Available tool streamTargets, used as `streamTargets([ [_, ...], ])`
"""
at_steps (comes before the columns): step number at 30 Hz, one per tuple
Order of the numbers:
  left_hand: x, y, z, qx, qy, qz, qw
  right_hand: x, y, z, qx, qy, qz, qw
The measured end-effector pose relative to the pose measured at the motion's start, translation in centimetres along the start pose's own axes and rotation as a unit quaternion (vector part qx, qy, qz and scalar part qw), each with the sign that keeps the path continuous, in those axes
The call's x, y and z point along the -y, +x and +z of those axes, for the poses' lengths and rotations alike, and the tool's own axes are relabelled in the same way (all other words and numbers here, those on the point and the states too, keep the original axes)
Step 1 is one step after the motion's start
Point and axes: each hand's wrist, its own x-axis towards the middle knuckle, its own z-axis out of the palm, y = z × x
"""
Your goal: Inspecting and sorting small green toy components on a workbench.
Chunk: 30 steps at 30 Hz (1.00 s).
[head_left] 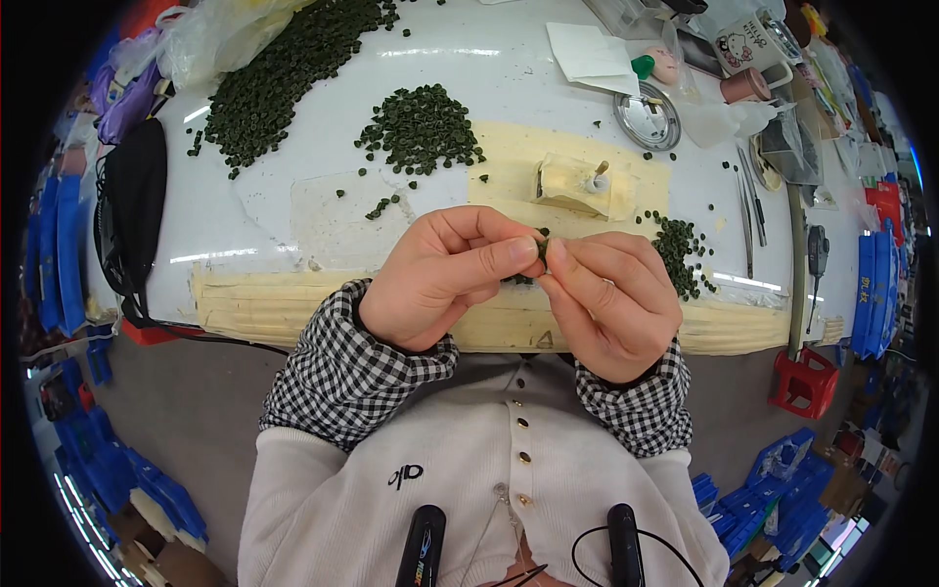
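Note:
My left hand (pixel 436 272) and my right hand (pixel 618 301) meet above the table's near edge, fingertips almost touching. Between them is a small dark green piece (pixel 543 248), pinched by thumb and forefinger from both sides; its exact kind is too small to tell. Beneath the fingers, a few more green pieces show in part. Just beyond my hands stands a cream-coloured block (pixel 575 186) with a short peg on top. A small heap of similar green pieces (pixel 677 256) lies right of my right hand.
Farther off lie a round pile of green pieces (pixel 419 130) and a larger one (pixel 284 83) at the far left. A round metal dish (pixel 648 117), white papers (pixel 591 57) and a mug (pixel 748 46) sit at the far right. Tweezers (pixel 745 220) lie near the right edge.

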Motion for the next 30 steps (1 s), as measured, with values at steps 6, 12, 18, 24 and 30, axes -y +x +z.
streamTargets([
  [6, 0.3, 0.3, 0.7, -0.081, 0.176, 0.099, 0.976, 0.0, -0.1, -0.1, 0.020, 0.083, 0.065, 0.994],
  [12, 0.6, -0.1, 1.2, -0.089, 0.364, 0.237, 0.896, -0.1, -0.6, -0.8, 0.026, 0.218, 0.197, 0.955],
  [18, 0.7, -0.2, 1.3, -0.087, 0.378, 0.246, 0.888, 0.2, -0.7, -0.2, -0.014, 0.363, 0.320, 0.875],
  [24, 0.8, -0.2, 1.2, -0.087, 0.388, 0.254, 0.881, 0.2, -0.6, 0.1, -0.025, 0.301, 0.252, 0.919],
  [30, 0.8, -0.1, 1.2, -0.083, 0.412, 0.282, 0.863, 0.1, -0.6, 0.2, -0.036, 0.205, 0.199, 0.958],
])
